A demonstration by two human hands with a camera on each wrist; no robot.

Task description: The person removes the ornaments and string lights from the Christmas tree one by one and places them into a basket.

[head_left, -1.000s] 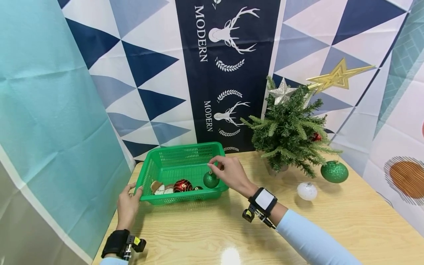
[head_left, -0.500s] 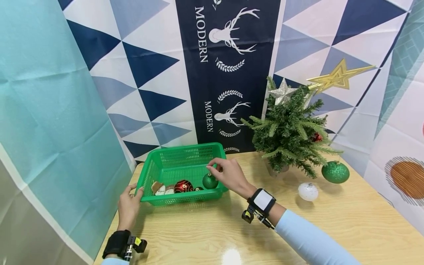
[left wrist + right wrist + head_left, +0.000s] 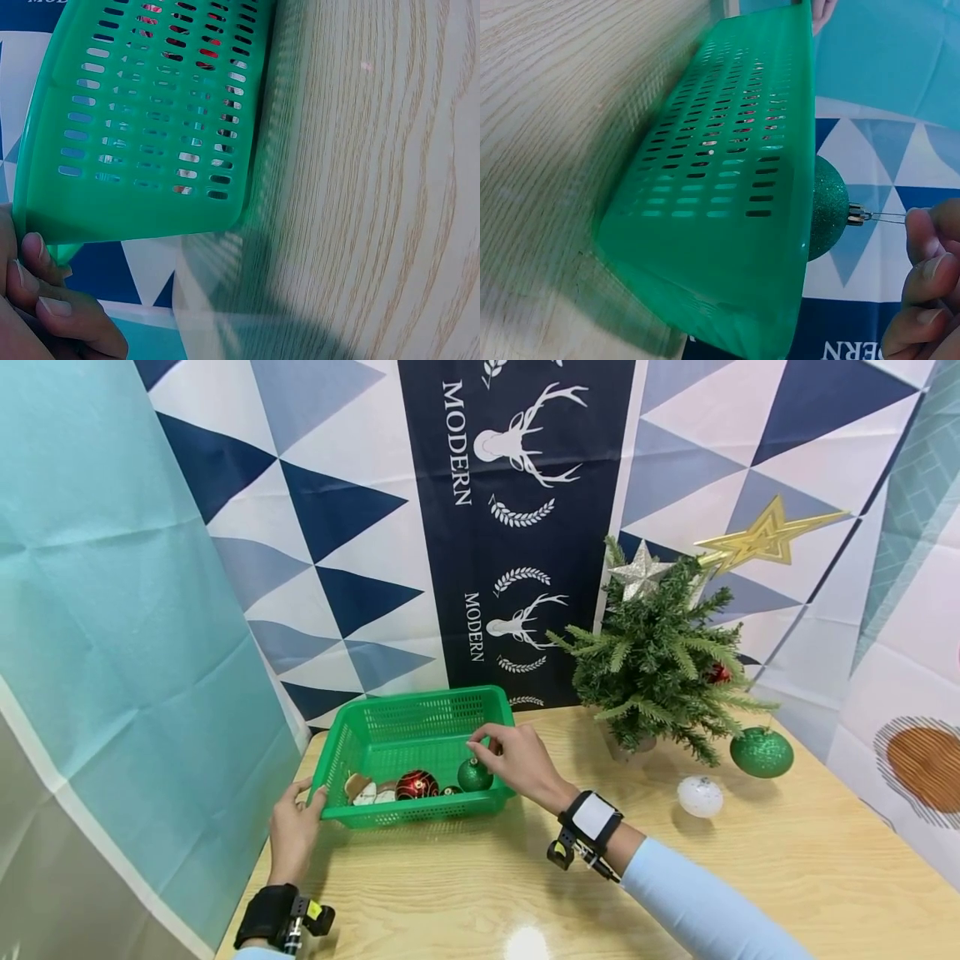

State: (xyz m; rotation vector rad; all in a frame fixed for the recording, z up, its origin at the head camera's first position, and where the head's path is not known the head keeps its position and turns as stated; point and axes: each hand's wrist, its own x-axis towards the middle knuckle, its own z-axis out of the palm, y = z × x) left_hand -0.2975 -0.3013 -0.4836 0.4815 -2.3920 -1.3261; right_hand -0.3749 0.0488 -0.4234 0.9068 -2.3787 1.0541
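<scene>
A green plastic basket [image 3: 420,703] stands on the wooden table, also seen as a slotted wall in the left wrist view [image 3: 142,112] and the right wrist view [image 3: 727,210]. My right hand [image 3: 513,758] pinches the hanging loop of a green glitter bauble [image 3: 475,774], which hangs just inside the basket's right front corner [image 3: 826,210]. My left hand [image 3: 294,827] grips the basket's front left corner [image 3: 45,255]. A red bauble [image 3: 417,784] and other small ornaments lie in the basket.
A small artificial fir tree [image 3: 660,652] with a silver star stands at the back right. A large green bauble [image 3: 761,752] hangs from it and a white bauble [image 3: 699,796] lies on the table [image 3: 712,877]. Fabric backdrops enclose the table.
My right hand has lowered the green bauble slightly, deeper into the basket's right front corner. My left hand has stayed on the basket's corner.
</scene>
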